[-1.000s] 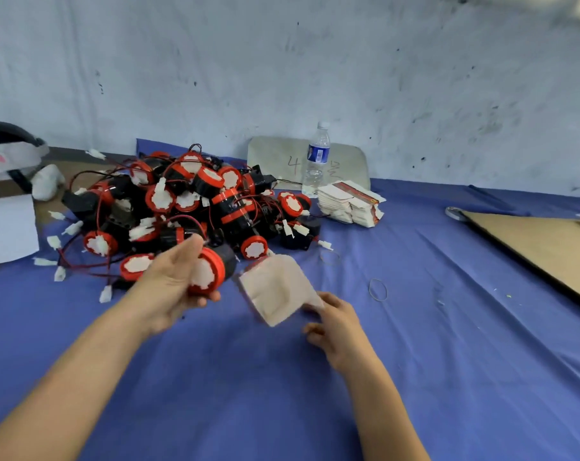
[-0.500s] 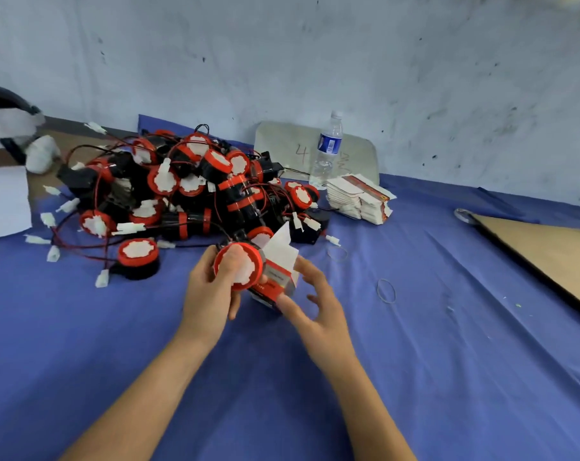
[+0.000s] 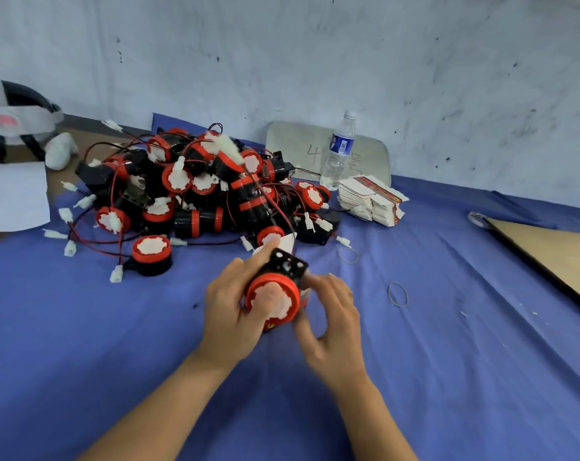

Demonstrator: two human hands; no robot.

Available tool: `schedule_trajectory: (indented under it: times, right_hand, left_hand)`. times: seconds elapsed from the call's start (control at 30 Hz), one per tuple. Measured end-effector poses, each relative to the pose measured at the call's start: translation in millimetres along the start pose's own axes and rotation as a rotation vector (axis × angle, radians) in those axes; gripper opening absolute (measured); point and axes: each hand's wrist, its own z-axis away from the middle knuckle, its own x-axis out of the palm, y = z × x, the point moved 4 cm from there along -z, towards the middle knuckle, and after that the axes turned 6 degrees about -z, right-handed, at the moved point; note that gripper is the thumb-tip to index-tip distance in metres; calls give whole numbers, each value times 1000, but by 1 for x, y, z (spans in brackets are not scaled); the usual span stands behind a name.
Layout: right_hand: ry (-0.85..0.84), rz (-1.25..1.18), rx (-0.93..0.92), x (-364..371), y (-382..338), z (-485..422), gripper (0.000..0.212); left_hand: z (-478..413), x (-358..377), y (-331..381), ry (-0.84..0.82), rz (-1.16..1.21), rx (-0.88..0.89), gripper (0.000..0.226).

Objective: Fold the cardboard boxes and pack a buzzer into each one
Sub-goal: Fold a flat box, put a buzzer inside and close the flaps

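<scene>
My left hand (image 3: 230, 306) grips a black buzzer with a red rim (image 3: 275, 294), thumb on its white face. Its red wire runs back up to the heap. A small white and red cardboard box (image 3: 304, 296) sits behind and under the buzzer, mostly hidden, and my right hand (image 3: 331, 314) holds it with curled fingers; the hand is blurred. A big heap of red and black buzzers (image 3: 198, 191) with wires and white plugs lies beyond my hands. A stack of flat boxes (image 3: 370, 199) lies to the right of the heap.
A blue cloth (image 3: 448, 361) covers the table. A water bottle (image 3: 340, 151) stands by the wall. Two rubber bands (image 3: 397, 294) lie right of my hands. A brown cardboard sheet (image 3: 554, 257) lies at the far right, white paper (image 3: 12, 197) at the far left.
Both hands have come toward me with the buzzer and box. The buzzer has turned so its black back tips up, and the box has slipped behind it.
</scene>
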Motion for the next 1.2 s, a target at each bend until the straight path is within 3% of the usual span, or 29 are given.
schedule_trajectory:
  times: [0.1, 0.2, 0.3, 0.47, 0.53, 0.8, 1.0, 1.07, 1.2]
  right_hand:
    - [62, -205, -18, -8, -6, 2, 64]
    - [88, -212, -2, -10, -9, 1, 81]
    - [110, -174, -30, -9, -14, -2, 74]
    - [137, 156, -367, -1, -30, 4, 33]
    - [131, 203, -409, 2, -33, 4, 33]
    - [-37, 75, -301, -1, -31, 1, 59]
    - [-61, 72, -336, 18, -31, 5, 46]
    - [-42, 58, -227, 19, -23, 5, 43]
    - [150, -29, 24, 2, -3, 3, 45]
  left_hand:
    - [1, -1, 5, 49, -72, 69, 49]
    - [-1, -1, 5, 50, -125, 101, 47]
    - [0, 5, 7, -11, -156, 130, 48]
    - [2, 3, 11, 46, -66, 89, 47]
    - [1, 0, 11, 61, -46, 57, 41]
    - [0, 1, 8, 70, -4, -66, 28]
    - [4, 3, -1, 90, 1, -209, 32]
    - [5, 7, 4, 63, -53, -148, 29]
    - [8, 13, 11, 1, -96, 42, 24]
